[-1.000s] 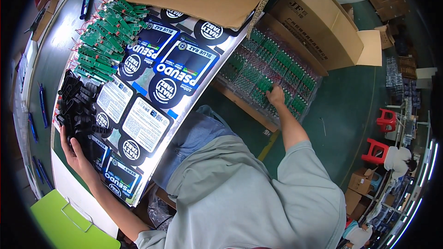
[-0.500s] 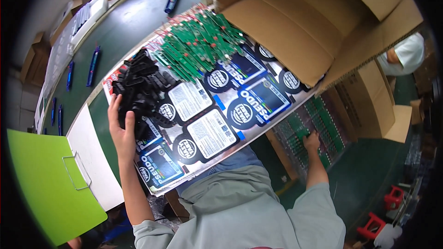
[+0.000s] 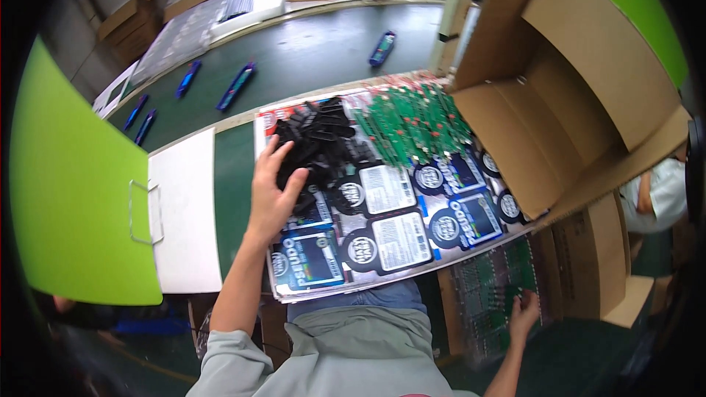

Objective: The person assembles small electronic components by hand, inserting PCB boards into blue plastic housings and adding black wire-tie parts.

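Observation:
My left hand (image 3: 271,195) rests at the left side of a heap of black plastic pieces (image 3: 316,132), its thumb and fingers spread and its fingertips at the edge of the heap. Right of that heap lies a pile of narrow green circuit boards (image 3: 419,125) with thin red wires. Both piles are on a flat printed sheet (image 3: 390,272) with black, blue and white label pictures. Low on the right, my right hand (image 3: 523,312) has its fingers pinched on a green circuit board, over a clear-wrapped layer of green circuit boards (image 3: 489,279). The held board is mostly hidden.
An open cardboard box (image 3: 573,95) stands right of the sheet, with another box (image 3: 588,257) below it. A green-and-white board with a wire handle (image 3: 147,213) is at left. Several blue-wrapped items (image 3: 237,87) lie on the dark conveyor (image 3: 316,37). Another person's arm (image 3: 645,195) shows far right.
The view has turned, so the bench sits lower and further right. My left hand stays beside the black heap. My right hand remains over the wrapped boards, nearer their lower right side.

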Action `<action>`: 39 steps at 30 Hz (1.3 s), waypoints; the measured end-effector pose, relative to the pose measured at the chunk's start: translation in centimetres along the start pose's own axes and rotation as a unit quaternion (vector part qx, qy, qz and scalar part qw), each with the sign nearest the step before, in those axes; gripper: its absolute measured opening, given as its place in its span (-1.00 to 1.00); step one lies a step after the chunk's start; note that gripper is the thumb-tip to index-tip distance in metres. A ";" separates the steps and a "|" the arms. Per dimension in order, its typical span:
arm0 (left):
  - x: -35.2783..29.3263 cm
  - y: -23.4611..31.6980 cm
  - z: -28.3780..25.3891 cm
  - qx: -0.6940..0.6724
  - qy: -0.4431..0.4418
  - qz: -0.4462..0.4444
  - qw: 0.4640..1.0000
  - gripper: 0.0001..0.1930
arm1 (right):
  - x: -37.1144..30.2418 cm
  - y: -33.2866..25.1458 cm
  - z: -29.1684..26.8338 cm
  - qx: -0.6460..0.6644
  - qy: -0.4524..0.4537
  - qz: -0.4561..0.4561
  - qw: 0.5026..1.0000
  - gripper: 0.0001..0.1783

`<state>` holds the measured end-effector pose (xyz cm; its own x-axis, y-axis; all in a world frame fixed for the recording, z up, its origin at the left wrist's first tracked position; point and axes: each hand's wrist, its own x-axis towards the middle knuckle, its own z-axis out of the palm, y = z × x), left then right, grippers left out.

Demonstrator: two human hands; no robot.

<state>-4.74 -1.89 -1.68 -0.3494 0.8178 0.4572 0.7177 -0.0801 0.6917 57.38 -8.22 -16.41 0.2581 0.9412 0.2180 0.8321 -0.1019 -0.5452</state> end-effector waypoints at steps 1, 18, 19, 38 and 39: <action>0.0 0.3 -0.1 0.011 0.011 0.010 1.000 -0.45 | 0.4 -2.6 -2.2 0.035 -0.019 0.019 0.999 -0.69; 3.3 6.5 4.0 -0.482 -0.361 -0.134 0.787 -0.53 | 15.3 -44.2 6.4 0.283 -0.422 -0.349 0.788 -0.45; 2.9 5.8 4.5 -0.528 -0.319 -0.174 0.768 -0.60 | 15.6 -45.1 7.2 0.303 -0.381 -0.375 0.789 -0.38; 1.9 4.5 5.0 -0.634 -0.128 -0.321 0.692 -0.50 | 11.7 -44.2 14.3 0.412 -0.458 -0.244 0.749 -0.54; 1.9 4.4 5.1 -0.628 -0.141 -0.318 0.696 -0.48 | 11.7 -44.1 14.1 0.411 -0.457 -0.241 0.751 -0.54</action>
<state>0.81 2.21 -0.57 -0.0954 0.9807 -0.1708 -0.6835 0.0602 0.7275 16.77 11.85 -1.23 -0.7333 0.6711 0.1094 0.0388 0.2019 -0.9786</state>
